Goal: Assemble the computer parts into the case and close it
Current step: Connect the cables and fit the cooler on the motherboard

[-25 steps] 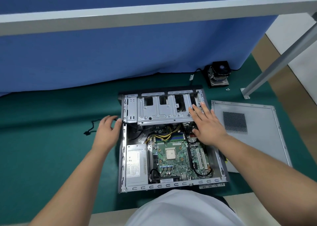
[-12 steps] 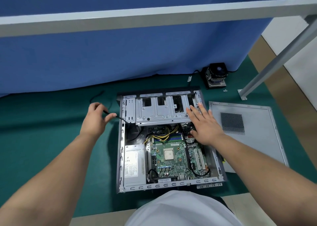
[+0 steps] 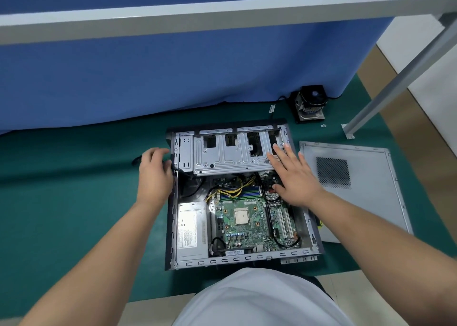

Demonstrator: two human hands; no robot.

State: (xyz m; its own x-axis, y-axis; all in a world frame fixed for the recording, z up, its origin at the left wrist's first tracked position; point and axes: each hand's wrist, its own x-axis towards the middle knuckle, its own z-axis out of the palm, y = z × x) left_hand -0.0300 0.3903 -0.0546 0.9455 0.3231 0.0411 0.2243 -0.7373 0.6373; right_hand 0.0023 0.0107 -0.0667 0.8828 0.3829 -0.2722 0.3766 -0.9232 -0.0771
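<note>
Pressing flat, open right hand (image 3: 294, 177) fingers on the metal tray (image 3: 227, 156) in the open computer case (image 3: 170, 226) on the green table (image 3: 74, 202), left hand (image 3: 154, 172) pinching a black wire (image 3: 136, 161) beside it, best keeping wire clear, pushing down gently.

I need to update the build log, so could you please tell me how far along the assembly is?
Done: the motherboard and power supply sit inside the case. In hand: the left hand grips a black cable at the case's left edge, while the right hand lies flat on the drive cage. Left: the cooler is still on the mat, the CPU bare, and the side panel is off.
</note>
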